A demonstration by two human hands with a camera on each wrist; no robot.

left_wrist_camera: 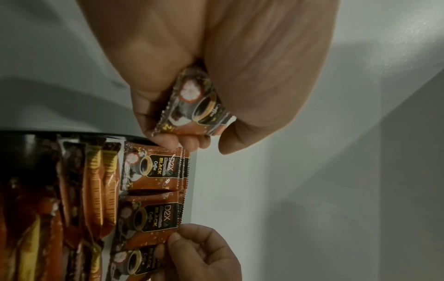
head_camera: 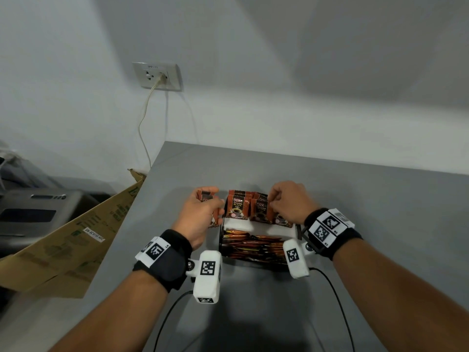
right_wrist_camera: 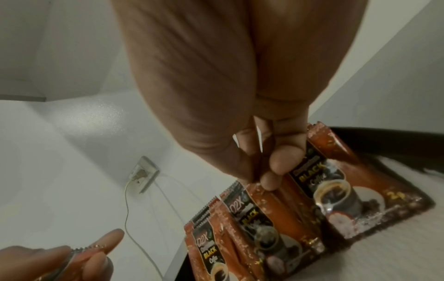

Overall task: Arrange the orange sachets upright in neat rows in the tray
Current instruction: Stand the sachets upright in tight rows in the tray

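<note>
"D2X BLACK Coffee" on orange sachets [head_camera: 238, 207]

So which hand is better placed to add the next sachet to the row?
Left, probably. The left hand already grips a spare sachet just beside the tray, while the right hand is busy pinching a standing sachet in the row.

Open desk [head_camera: 355, 199] surface is seen right of and beyond the tray [head_camera: 221, 240], and toward the wall. The tray's far compartment is occupied by upright sachets [head_camera: 237, 208]; a bare white strip is left in front of them. The near compartment is filled with stick packs [head_camera: 253, 246]. Access from the left is narrowed by the left hand [head_camera: 200, 217] beside the tray, from the right by the right hand [head_camera: 286, 201]. The desk's left edge is flanked by cardboard [head_camera: 76, 237].
</note>
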